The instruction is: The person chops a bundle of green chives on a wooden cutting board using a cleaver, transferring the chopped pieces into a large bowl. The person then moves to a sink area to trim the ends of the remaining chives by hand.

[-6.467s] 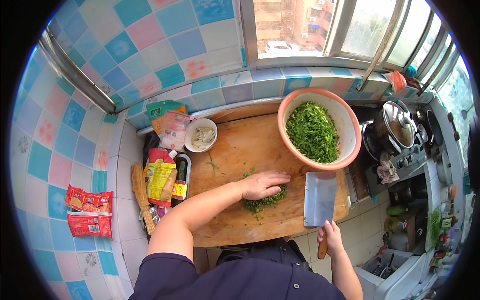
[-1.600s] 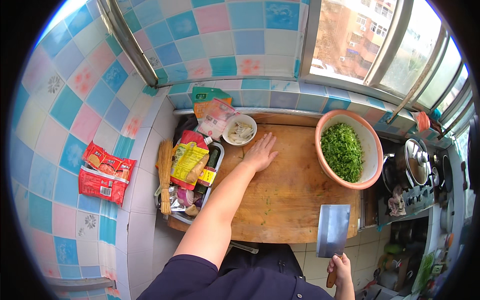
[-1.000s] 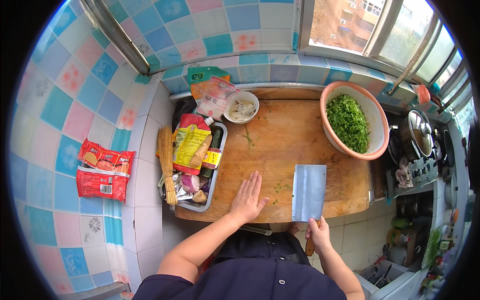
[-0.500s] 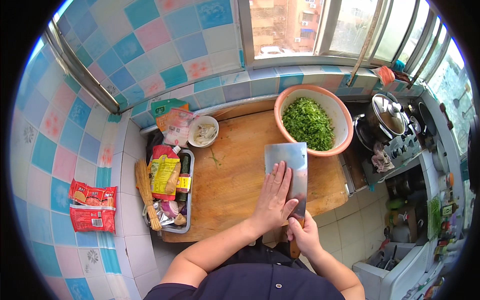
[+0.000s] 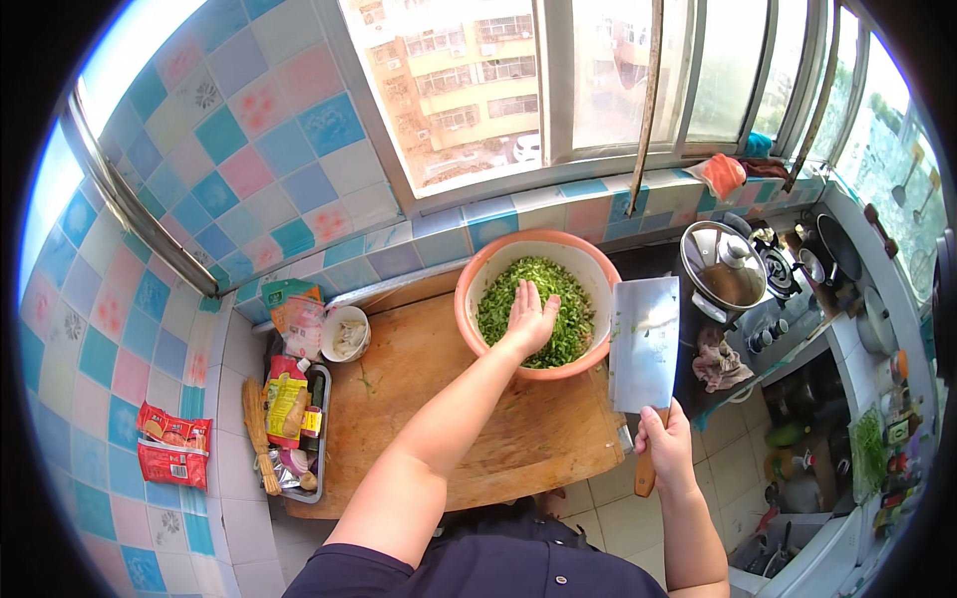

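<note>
My left hand (image 5: 532,317) is stretched flat over the chopped greens (image 5: 558,344), fingers extended; whether it presses on them I cannot tell. The greens fill much of a large bowl (image 5: 467,311) with an orange rim, at the back right of the wooden board (image 5: 419,419). Over on the right, my right hand (image 5: 666,444) grips the wooden handle of a broad cleaver (image 5: 646,344). Its blade points away from me, beside the bowl's right side, with a few green bits on it.
A small white bowl of pale slices (image 5: 346,334) stands at the board's back left. Beside the board, a tray (image 5: 321,468) holds packets and vegetables, with a straw whisk (image 5: 256,434) along it. A lidded pot (image 5: 723,264) sits on the stove; a cloth (image 5: 720,361) hangs nearby.
My left hand has left the cleaver's blade and reached out over the greens in the bowl. My right hand has carried the cleaver right and forward. The view has also shifted.
</note>
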A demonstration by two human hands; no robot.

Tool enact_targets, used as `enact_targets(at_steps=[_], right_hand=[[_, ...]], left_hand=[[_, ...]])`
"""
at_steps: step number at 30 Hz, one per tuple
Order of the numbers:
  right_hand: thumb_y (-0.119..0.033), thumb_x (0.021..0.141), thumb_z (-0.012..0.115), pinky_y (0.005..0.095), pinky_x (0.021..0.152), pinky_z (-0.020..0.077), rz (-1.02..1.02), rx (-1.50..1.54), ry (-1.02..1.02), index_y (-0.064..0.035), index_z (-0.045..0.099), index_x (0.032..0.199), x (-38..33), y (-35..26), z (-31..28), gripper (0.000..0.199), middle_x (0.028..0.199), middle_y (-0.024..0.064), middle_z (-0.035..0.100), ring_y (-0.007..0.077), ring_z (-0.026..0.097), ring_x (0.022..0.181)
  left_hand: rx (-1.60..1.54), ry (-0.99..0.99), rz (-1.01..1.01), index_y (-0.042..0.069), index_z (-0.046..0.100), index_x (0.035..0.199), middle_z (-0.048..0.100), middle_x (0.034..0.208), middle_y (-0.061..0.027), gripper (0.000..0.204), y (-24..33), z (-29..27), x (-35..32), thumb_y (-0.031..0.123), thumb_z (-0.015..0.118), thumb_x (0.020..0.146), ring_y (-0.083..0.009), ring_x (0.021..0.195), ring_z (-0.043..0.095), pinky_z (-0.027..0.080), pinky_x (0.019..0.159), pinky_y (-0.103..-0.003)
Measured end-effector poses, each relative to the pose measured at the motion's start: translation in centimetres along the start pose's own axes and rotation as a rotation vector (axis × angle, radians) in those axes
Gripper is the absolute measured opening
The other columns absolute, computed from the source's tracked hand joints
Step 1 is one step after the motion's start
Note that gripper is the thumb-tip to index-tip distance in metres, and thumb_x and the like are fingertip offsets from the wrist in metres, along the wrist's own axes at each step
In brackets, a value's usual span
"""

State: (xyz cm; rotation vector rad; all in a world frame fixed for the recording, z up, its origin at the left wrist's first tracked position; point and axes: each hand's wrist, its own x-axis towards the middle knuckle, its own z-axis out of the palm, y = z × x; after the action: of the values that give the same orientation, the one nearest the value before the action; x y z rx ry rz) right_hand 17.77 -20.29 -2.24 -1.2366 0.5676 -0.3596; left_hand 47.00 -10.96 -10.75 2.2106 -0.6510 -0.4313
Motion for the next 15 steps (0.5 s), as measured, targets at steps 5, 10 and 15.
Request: enact_targets(at_steps=[5,10,15], right_hand=[[-0.01,0.096,0.054,0.0207,0.05,0.0402,0.009,-0.074,-0.069,-0.0041,0.05,0.101,-0.9,0.4,-2.8,0.009,0.068,-0.0016,0.049,0.0054,0.047,0.053],[-0.012,0.096,0.055,0.022,0.05,0.042,0.038,-0.097,-0.166,-0.0033,0.05,0.107,-0.7,0.5,-1.8,0.015,0.071,-0.0003,0.05,0.007,0.048,0.054],[-0.014,0.096,0.055,0.0224,0.051,0.0423,0.055,-0.002,-0.179,-0.0055,0.049,0.099,2.0,-1.2,2.9,0.011,0.069,-0.0007,0.049,0.0077,0.048,0.054]], left_hand=[[0.137,-0.044,0.272,0.007,0.022,0.151,0.009,0.159,-0.0153,0.068,3.5,0.1,-1.5,0.053,0.026,0.1,-0.0298,0.147,0.007,0.005,0.117,-0.043],[-0.043,0.253,0.519,0.006,0.058,0.127,0.053,0.136,-0.0119,0.035,3.1,-4.2,-4.0,0.024,0.051,0.098,-0.0279,0.131,0.045,0.032,0.11,-0.04],[0.285,0.18,0.86,0.008,0.036,0.145,0.034,0.151,-0.0106,0.056,7.4,-6.0,-9.6,0.039,0.042,0.099,-0.0247,0.142,0.029,0.02,0.116,-0.042]])
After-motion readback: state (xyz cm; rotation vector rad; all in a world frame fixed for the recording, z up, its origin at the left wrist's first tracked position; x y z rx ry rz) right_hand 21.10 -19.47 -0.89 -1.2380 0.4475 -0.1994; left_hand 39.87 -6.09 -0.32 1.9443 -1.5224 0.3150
